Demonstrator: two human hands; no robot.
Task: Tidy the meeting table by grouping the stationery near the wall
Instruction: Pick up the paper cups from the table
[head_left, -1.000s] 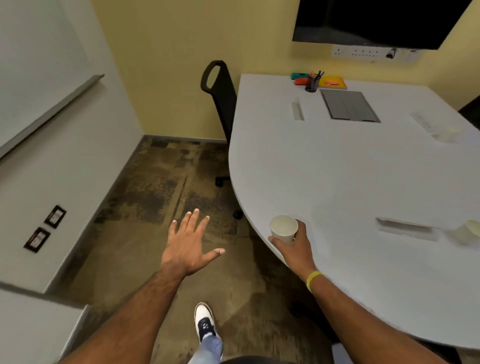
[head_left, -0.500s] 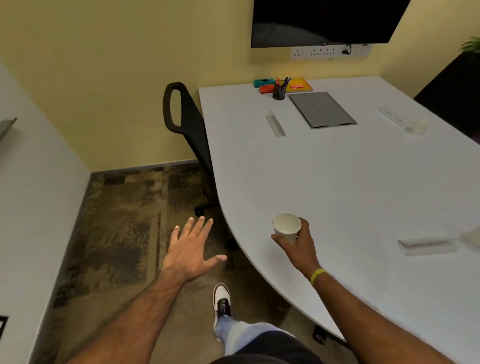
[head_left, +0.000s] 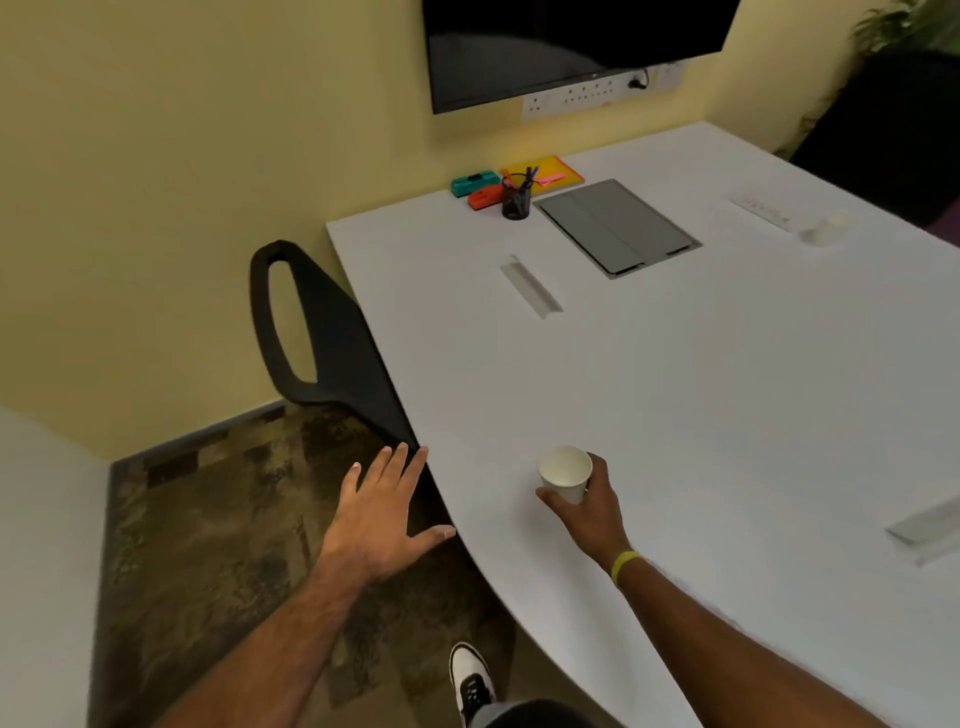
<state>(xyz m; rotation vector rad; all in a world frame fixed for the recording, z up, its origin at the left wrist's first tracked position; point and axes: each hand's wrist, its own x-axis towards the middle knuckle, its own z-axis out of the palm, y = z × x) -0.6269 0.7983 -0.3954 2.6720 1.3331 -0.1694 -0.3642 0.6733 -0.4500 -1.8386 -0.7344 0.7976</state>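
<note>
My right hand grips a white paper cup, held upright just above the near edge of the white meeting table. My left hand is spread flat with fingers apart, off the table's left edge above the floor, holding nothing. By the far wall sits the stationery: a teal stapler, an orange-red item, a black pen holder with pens, and a yellow pad with pink notes.
A black office chair stands tucked against the table's left edge. A grey cable hatch is set into the tabletop. A white remote and another white cup lie at the far right. A screen hangs on the yellow wall.
I have stepped closer to the table and the view has swung right. My right hand with the cup has come further over the table's edge. My left hand stays spread.
</note>
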